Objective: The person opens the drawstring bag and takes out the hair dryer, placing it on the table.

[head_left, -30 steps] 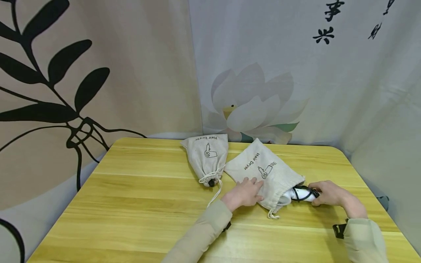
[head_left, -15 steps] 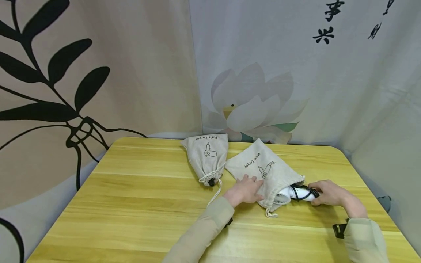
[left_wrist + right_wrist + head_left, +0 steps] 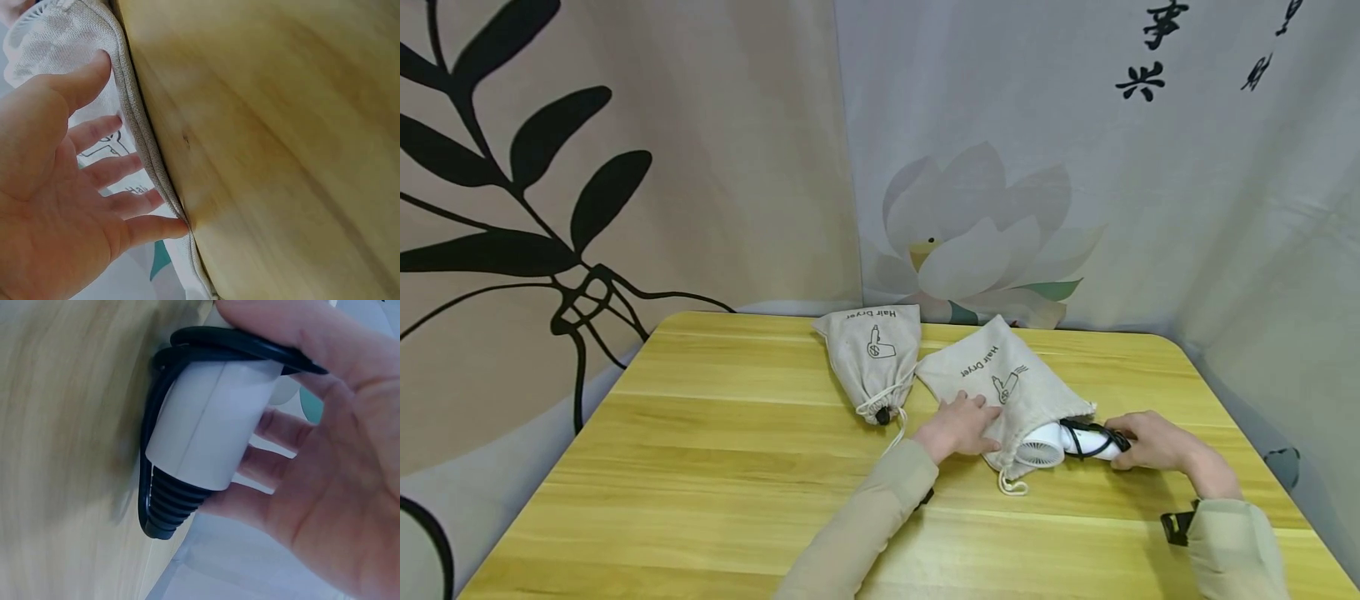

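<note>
A white hair dryer (image 3: 1040, 444) lies partly out of the mouth of a beige cloth drawstring bag (image 3: 1000, 367) printed "Hair Dryer". Its round grille end shows, while the part farther in is hidden by the cloth. My right hand (image 3: 1153, 442) grips the dryer's handle (image 3: 212, 419) at its end, where a black cord (image 3: 150, 431) is wound around it. With fingers spread and nearly straight, my left hand (image 3: 961, 427) rests on the lower left side of the bag. In the left wrist view its fingertips (image 3: 178, 228) lie along the bag's seamed edge.
Another drawstring bag (image 3: 874, 358) with the same print stands to the left, its mouth drawn in and a black tip (image 3: 883, 415) poking out. Both bags lie on a wooden table (image 3: 700, 467). A printed curtain (image 3: 760, 167) hangs behind it.
More of the dryer's grille end shows outside the bag mouth. The bag's lower edge and cord have shifted slightly left, and my left hand has crept slightly up. My right hand stays on the handle.
</note>
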Tool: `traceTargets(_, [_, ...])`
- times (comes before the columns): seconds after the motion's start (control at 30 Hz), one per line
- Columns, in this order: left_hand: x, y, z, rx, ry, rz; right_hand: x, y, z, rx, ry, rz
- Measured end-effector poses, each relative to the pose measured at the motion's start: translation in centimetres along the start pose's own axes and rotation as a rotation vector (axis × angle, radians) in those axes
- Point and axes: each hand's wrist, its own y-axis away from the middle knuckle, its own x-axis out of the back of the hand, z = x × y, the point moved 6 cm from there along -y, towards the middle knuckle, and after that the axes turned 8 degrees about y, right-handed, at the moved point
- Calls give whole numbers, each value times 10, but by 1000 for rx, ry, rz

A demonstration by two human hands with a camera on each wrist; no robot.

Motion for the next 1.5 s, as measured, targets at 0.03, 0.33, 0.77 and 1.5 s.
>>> traceTargets(0.03, [0, -1, 0, 1, -2, 3, 0, 0, 0, 6, 0, 0])
traceTargets(0.33, [1, -7, -1, 20, -45, 17, 0, 5, 0, 4, -5, -16])
traceTargets(0.77, [3, -14, -6, 23, -73, 19, -1, 15, -2, 80, -16, 20])
traceTargets(1.5, [2, -20, -13, 25, -115, 33, -2, 35, 10, 88, -93, -20])
